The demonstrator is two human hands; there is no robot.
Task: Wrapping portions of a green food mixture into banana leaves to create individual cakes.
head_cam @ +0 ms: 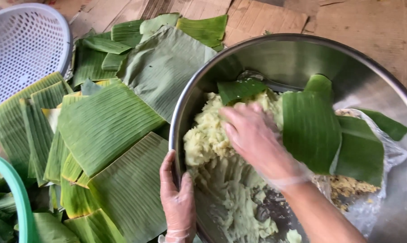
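While braced at the rim, left hand (177,204): gloved, clamped on the near edge of the bowl (280,58), thumb inside, fingers outside.
Right hand (257,141): gloved, well inside the bowl, fingers close together and pressed down into the mash (203,135); could not be told whether closed round a lump or only pushing.
Hands: apart, one on the rim, one in the mash.
Mash: pale yellow-green, heaped against the left wall of the bowl, smeared down toward the near side.
Bowl: wide, steel, tilted a little toward the camera, resting on cardboard (266,18).
Inside the bowl: folded leaf pieces (311,123) just right of the right hand, lying partly on a clear bag (392,153); crumbly yellow filling (347,186) under the bag's edge.
Beside the bowl: cut leaves (104,126) stacked and overlapping to the left, touching the rim.
Further left: white basket (19,45) at the top corner, green basket (14,189) at the lower edge.
Step in hand: judged as working a portion loose from the heap, bowl held steady meanwhile.
Next move, as a judgement: called for a firm closing of the fingers under the lump and a clean lift clear of the leaf pieces, with the rim kept pinned against tipping.
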